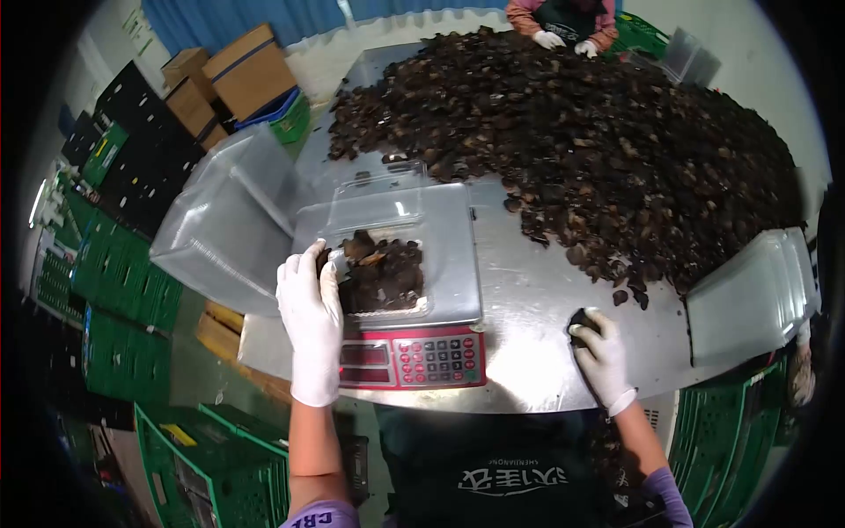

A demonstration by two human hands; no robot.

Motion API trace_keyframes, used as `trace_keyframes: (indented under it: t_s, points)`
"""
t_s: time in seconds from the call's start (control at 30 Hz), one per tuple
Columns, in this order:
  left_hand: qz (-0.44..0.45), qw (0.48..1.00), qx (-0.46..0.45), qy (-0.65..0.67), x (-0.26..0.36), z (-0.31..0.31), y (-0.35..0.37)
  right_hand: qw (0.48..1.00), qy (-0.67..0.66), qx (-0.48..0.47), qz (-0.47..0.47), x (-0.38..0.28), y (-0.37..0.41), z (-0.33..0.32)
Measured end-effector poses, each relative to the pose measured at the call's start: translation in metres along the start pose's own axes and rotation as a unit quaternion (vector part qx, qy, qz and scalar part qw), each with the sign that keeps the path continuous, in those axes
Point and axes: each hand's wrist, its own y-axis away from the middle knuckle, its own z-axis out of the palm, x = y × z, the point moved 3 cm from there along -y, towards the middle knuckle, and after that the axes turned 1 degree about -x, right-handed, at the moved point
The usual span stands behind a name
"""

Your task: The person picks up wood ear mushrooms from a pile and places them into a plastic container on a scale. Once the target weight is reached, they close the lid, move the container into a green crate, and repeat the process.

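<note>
A clear plastic tub (414, 306) with dark dried mushroom pieces (387, 280) in it sits on the steel pan (453, 264) of a red-fronted digital scale (436, 359). My left hand (310, 321), in a white glove, is at the tub's left edge. A dark mushroom piece (324, 258) shows between its finger and thumb. Over the bare tabletop to the right of the scale, my gloved right hand (603, 356) is closed on another dark mushroom piece (582, 322). The tub's hinged lid (374, 198) lies folded back behind it.
A large mushroom heap (572, 132) covers the far side of the steel table (519, 290). Clear plastic tub stacks stand at left (229, 220) and right (753, 286). Green crates (211, 466) flank the table below. Across the heap, a co-worker's gloved hands (568, 42) rest near it.
</note>
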Motion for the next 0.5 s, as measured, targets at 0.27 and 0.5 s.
trace_keyframes:
  t_s: [0.27,0.5]
  points:
    - [0.078,0.991,-0.014,0.108,0.049,0.003,0.040,0.978,0.048,0.123,0.163,-0.004,0.041,-0.035]
    - [0.183,0.890,-0.304,0.285,0.142,0.068,0.125,0.959,-0.055,0.124,0.247,0.014,0.053,-0.033]
